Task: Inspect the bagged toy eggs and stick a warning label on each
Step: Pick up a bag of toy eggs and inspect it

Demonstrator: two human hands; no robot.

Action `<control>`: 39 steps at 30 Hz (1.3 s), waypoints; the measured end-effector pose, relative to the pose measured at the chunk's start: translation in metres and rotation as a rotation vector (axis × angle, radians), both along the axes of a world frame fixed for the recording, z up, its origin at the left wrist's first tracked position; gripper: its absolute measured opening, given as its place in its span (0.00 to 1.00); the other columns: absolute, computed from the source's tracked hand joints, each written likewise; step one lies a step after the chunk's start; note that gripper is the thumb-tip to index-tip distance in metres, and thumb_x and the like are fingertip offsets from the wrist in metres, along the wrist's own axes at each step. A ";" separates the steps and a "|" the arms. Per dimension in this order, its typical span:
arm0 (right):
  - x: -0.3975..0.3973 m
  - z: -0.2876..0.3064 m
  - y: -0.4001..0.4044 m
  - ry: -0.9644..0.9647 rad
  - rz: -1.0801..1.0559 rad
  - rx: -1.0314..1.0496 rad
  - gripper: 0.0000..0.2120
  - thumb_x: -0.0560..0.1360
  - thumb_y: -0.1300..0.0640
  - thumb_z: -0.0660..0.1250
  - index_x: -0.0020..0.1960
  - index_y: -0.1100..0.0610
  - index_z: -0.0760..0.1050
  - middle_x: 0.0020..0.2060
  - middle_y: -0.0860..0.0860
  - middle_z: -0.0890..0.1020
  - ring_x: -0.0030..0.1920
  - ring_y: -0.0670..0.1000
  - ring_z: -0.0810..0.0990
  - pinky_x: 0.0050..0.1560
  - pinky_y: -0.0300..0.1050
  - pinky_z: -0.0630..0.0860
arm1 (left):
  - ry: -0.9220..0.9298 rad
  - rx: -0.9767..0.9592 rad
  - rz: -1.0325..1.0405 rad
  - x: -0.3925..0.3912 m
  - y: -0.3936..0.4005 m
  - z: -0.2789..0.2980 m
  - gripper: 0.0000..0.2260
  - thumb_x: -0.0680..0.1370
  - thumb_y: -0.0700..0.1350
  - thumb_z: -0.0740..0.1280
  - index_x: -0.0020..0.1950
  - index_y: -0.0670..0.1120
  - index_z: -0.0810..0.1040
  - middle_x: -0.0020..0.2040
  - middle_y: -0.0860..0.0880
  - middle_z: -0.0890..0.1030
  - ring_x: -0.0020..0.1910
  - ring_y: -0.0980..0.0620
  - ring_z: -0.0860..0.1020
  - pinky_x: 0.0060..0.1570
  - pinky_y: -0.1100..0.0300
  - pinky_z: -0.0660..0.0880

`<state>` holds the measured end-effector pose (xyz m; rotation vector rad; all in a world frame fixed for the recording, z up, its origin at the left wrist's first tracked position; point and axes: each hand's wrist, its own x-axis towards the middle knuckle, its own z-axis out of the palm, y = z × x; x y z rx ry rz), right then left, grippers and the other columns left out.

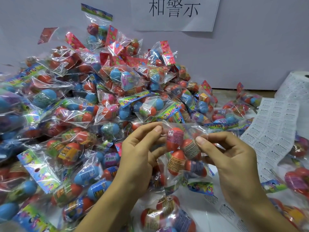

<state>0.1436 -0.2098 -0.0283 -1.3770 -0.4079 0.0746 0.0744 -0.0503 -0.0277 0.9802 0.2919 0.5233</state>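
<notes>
Covering table (207,213): bagged eggs (103,104)

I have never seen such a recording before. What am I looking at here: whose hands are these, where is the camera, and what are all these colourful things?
There is no machine here. A person wears one camera on the head, so the single picture looks forward and down at that person's own two bare hands.

The left hand and the right hand together hold up one clear plastic bag of toy eggs, pinching it with thumbs and fingers. The eggs inside are mostly orange-red with printed wrappers.

Behind and to the left lies a large pile of similar bags, with blue and orange-red eggs. On the right lie white sheets of small warning labels. A paper sign with printed characters hangs on the pale wall at the back.
</notes>
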 end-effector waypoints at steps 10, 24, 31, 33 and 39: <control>0.001 -0.003 0.001 -0.007 -0.038 -0.058 0.08 0.65 0.49 0.76 0.42 0.51 0.85 0.39 0.53 0.86 0.38 0.54 0.86 0.39 0.43 0.82 | -0.032 0.101 -0.113 0.000 -0.004 0.000 0.08 0.73 0.45 0.71 0.47 0.49 0.89 0.48 0.47 0.87 0.47 0.51 0.85 0.47 0.60 0.81; -0.002 0.006 0.003 0.193 0.131 0.031 0.13 0.59 0.48 0.77 0.40 0.54 0.85 0.37 0.53 0.85 0.34 0.50 0.84 0.34 0.40 0.80 | -0.058 0.025 -0.065 0.001 -0.007 -0.002 0.12 0.68 0.54 0.75 0.40 0.45 0.86 0.41 0.42 0.84 0.40 0.47 0.83 0.45 0.50 0.83; 0.000 0.004 0.003 0.375 0.191 0.078 0.12 0.57 0.52 0.77 0.39 0.56 0.85 0.38 0.56 0.85 0.35 0.50 0.83 0.33 0.40 0.80 | -0.077 -0.005 -0.132 0.000 -0.002 -0.002 0.15 0.76 0.53 0.67 0.48 0.43 0.87 0.47 0.43 0.85 0.48 0.47 0.83 0.53 0.53 0.79; 0.000 0.004 0.003 0.382 0.185 0.081 0.13 0.57 0.52 0.77 0.39 0.56 0.85 0.39 0.56 0.85 0.36 0.50 0.83 0.34 0.40 0.81 | -0.107 0.003 -0.128 0.000 -0.003 -0.001 0.10 0.74 0.44 0.69 0.48 0.42 0.88 0.46 0.43 0.86 0.46 0.49 0.84 0.47 0.58 0.81; 0.001 0.003 0.003 0.378 0.167 0.058 0.13 0.58 0.51 0.78 0.40 0.55 0.86 0.40 0.57 0.85 0.37 0.51 0.83 0.34 0.41 0.81 | -0.060 0.044 -0.061 0.002 -0.006 -0.005 0.04 0.76 0.43 0.73 0.43 0.47 0.88 0.42 0.45 0.85 0.41 0.50 0.83 0.45 0.58 0.82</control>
